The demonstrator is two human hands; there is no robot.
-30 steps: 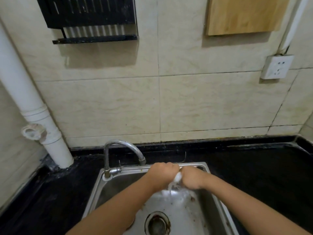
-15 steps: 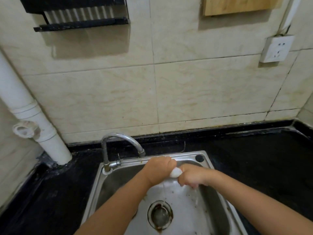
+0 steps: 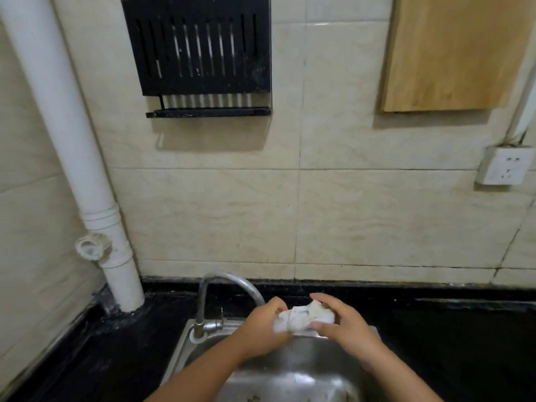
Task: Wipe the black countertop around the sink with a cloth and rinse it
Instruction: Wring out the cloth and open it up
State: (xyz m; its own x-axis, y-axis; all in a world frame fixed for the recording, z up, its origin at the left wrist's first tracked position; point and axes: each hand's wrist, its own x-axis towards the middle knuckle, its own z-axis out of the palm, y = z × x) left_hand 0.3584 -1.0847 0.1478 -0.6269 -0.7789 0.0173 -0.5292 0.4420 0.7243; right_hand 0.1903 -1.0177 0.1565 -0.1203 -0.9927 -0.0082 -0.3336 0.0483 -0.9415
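A bunched white cloth (image 3: pixel 301 317) is held between both hands over the back rim of the steel sink (image 3: pixel 301 372). My left hand (image 3: pixel 262 329) grips its left end and my right hand (image 3: pixel 345 326) wraps its right end, thumb under, fingers over. The curved faucet (image 3: pixel 229 288) ends just left of my left hand; no water stream is visible. The black countertop (image 3: pixel 452 349) runs along both sides of the sink and behind it.
A white drain pipe (image 3: pixel 87 198) stands at the left corner. On the tiled wall hang a black rack (image 3: pixel 200 53), a wooden board (image 3: pixel 458 50) and a white socket (image 3: pixel 503 166).
The view has tilted up, so the drain is out of frame. Both hands lifted the cloth toward the sink's back rim, and more cloth now shows between them.
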